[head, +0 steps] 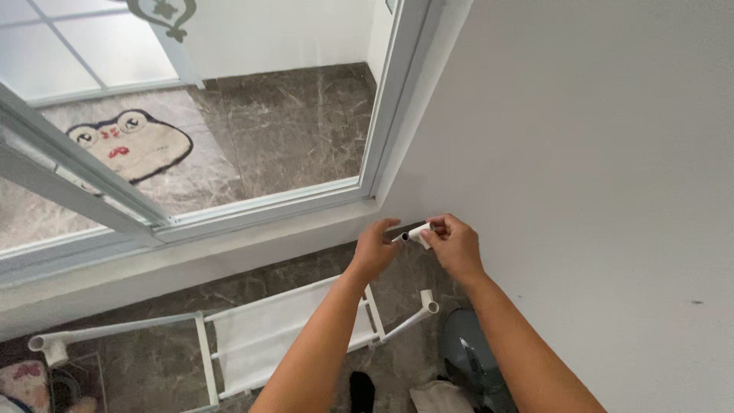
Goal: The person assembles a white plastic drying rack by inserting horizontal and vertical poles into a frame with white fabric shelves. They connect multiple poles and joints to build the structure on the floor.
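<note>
Nearest the lens, two bare forearms rising from the bottom edge and converging toward the base of the white wall (596, 153). Lower left, lying flat on the brown marble floor (283, 122): a white tube rack frame (252, 336) with fabric panels, open tube ends at its corners. Further up, the left hand (373, 248), fingers curled and pinching the dark end of a thin metal tube (403, 233). Just right of it, touching, the right hand (456, 246), closed around a small white plastic connector (419, 235) at the fingertips. Tube's long axis roughly level, running left to right, its open end pointing straight at the connector, the two pieces meeting or nearly so; exact contact too small to tell. Both hands equally near the joint, left on the tube, right on the fitting. Lower right, a grey rounded appliance (470, 359) beside the right forearm.
</note>
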